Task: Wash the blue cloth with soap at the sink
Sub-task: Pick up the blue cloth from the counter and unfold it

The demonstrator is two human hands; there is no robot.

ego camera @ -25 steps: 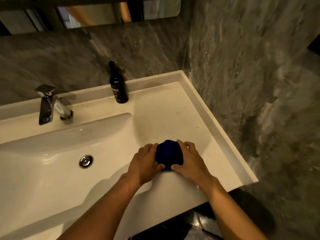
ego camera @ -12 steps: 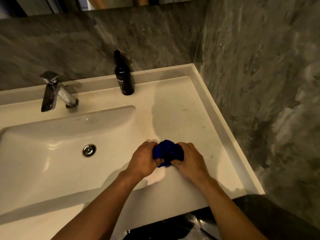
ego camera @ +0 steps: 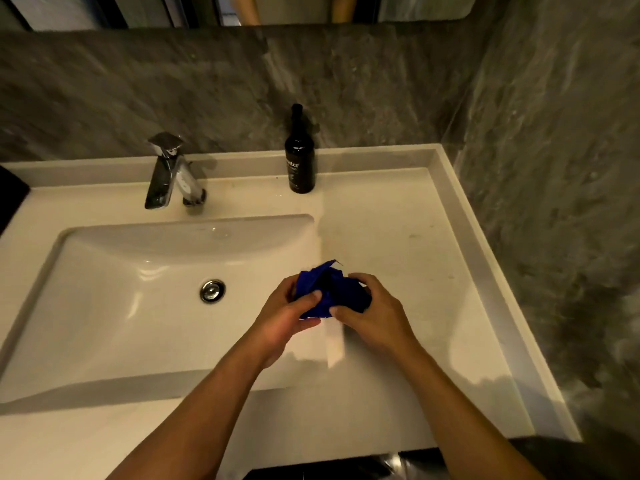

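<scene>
Both hands are up at the sink's right edge, and between them sits the blue cloth (ego camera: 329,292), bunched into a crumpled wad. The left hand (ego camera: 287,313) curls round its left side, thumb pressed across the front of the fabric. The right hand (ego camera: 372,311) grips the other side, fingers wrapped over the top and thumb tucked in underneath. One pointed corner of the cloth pokes up and away from the person, free of both hands. The bundle hangs right above the line where the white basin (ego camera: 104,306) meets the flat countertop (ego camera: 415,237), beside the round metal drain plug (ego camera: 212,290) on its right.

Back along the rear ledge, a chrome faucet (ego camera: 169,171) stands with its spout aimed down into the basin; I can't see any water coming from it. To its right stands a dark bottle (ego camera: 299,161), upright, with pale lettering too small to read in full. Grey marbled wall (ego camera: 536,168) closes in behind and to the right, and a strip of mirror (ego camera: 294,8) runs along the top.
</scene>
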